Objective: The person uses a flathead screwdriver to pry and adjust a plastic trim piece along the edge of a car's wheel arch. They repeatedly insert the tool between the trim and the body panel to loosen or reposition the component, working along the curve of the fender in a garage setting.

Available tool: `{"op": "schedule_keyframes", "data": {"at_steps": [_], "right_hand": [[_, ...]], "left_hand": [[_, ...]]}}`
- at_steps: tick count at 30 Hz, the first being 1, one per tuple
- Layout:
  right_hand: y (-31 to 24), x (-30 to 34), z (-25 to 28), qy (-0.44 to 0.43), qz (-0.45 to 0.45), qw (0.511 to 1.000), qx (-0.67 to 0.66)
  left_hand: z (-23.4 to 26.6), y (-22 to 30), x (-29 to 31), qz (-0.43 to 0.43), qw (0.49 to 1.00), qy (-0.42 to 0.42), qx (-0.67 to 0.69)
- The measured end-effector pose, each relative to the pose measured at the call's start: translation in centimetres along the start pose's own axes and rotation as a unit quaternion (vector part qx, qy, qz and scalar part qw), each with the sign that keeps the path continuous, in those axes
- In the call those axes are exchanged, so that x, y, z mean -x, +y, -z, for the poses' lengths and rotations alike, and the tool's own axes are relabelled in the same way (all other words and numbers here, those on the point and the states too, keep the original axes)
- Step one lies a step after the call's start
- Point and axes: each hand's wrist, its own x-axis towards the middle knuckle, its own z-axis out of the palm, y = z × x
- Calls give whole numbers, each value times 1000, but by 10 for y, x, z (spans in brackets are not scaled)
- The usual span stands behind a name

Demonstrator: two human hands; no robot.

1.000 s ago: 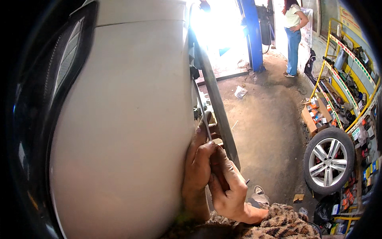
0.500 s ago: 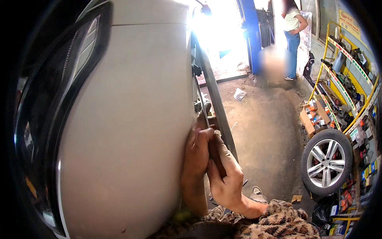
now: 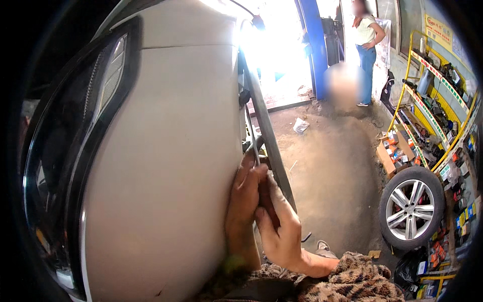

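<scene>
- Rod (image 3: 252, 131), thin, extends upward from our left hand (image 3: 241, 199), between white panel (image 3: 166, 141) and grey bar (image 3: 269, 131).
- With that hand, we clamp the rod's lower end.
- Our right hand (image 3: 283, 234) bends against it; we cannot tell whether it grips.

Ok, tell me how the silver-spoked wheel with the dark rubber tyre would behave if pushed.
The silver-spoked wheel would probably roll on its round, dark rubber tyre. It is likely heavy, given the metal-looking spokes. The tyre may grip rather than slide, as its surface looks matte.
</scene>
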Motion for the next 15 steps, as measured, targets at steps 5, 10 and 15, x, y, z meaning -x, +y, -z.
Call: {"op": "schedule_keyframes", "data": {"at_steps": [5,10,15], "right_hand": [[1,12,7,-26,-10,1000,-9],[3,-2,-1,18,39,998,35],[4,-1,10,12,58,996,73]], "left_hand": [[-15,-30,-5,-77,980,142,-114],[-13,-23,2,-63,978,131,-148],[-2,-48,3,-206,915,140,-317]]}}
